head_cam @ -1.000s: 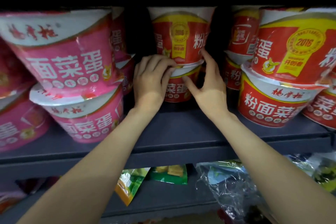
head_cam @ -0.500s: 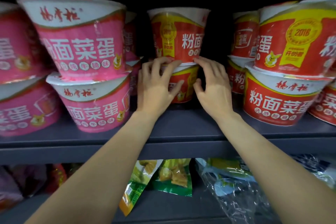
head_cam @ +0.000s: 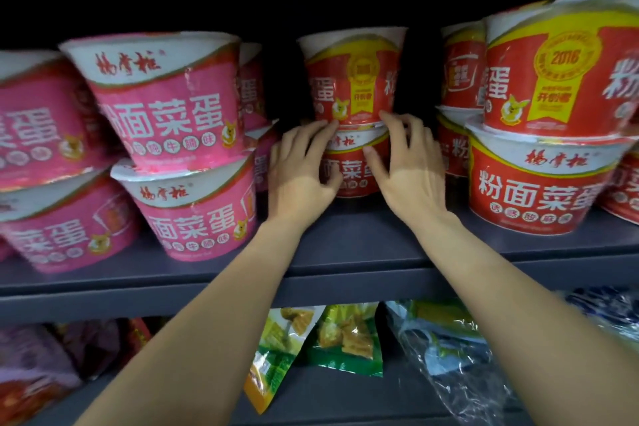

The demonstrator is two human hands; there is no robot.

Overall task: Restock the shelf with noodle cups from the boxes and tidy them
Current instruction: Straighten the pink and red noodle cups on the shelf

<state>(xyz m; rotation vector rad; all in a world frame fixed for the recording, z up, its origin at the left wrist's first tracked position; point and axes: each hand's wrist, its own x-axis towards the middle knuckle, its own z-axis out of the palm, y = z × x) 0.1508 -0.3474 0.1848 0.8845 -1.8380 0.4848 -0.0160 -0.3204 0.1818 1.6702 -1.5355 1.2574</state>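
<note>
Two red noodle cups stand stacked at the middle back of the grey shelf (head_cam: 345, 273). My left hand (head_cam: 299, 171) holds the left side of the lower red cup (head_cam: 356, 166), fingers curled round it, fingertips at its rim. My right hand (head_cam: 409, 169) holds its right side, thumb across the front, fingertips touching the base of the upper red cup (head_cam: 352, 76). Pink cups (head_cam: 166, 104) are stacked in twos on the left, red ones (head_cam: 539, 183) on the right.
Below the grey shelf lies a lower shelf with green snack bags (head_cam: 345, 339), a yellow-green bag (head_cam: 276, 349), clear plastic-wrapped packets (head_cam: 449, 356) and dark red packs (head_cam: 41, 373) at the left. Gaps separate the middle stack from its neighbours.
Both hands have closed in on the lower middle red cup; the right hand came down from the upper cup's side. The view has shifted, so the shelf sits lower and further right.
</note>
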